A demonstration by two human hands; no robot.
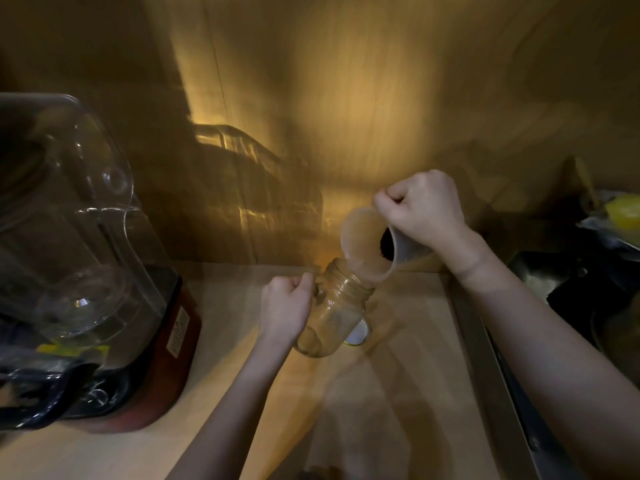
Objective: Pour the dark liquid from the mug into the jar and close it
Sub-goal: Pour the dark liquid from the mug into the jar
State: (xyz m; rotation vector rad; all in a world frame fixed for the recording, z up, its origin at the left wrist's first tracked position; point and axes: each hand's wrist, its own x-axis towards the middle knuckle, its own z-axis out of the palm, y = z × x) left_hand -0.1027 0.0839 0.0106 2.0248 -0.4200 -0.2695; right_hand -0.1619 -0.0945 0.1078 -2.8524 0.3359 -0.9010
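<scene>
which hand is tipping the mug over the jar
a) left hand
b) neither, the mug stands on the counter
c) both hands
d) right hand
d: the right hand holds the tilted mug with its mouth over the jar, while the left hand grips the jar's handle.

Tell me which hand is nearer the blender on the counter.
Left. The left hand grips the jar handle, just right of the blender. The right hand holds the tilted mug above the jar mouth, farther right.
</scene>
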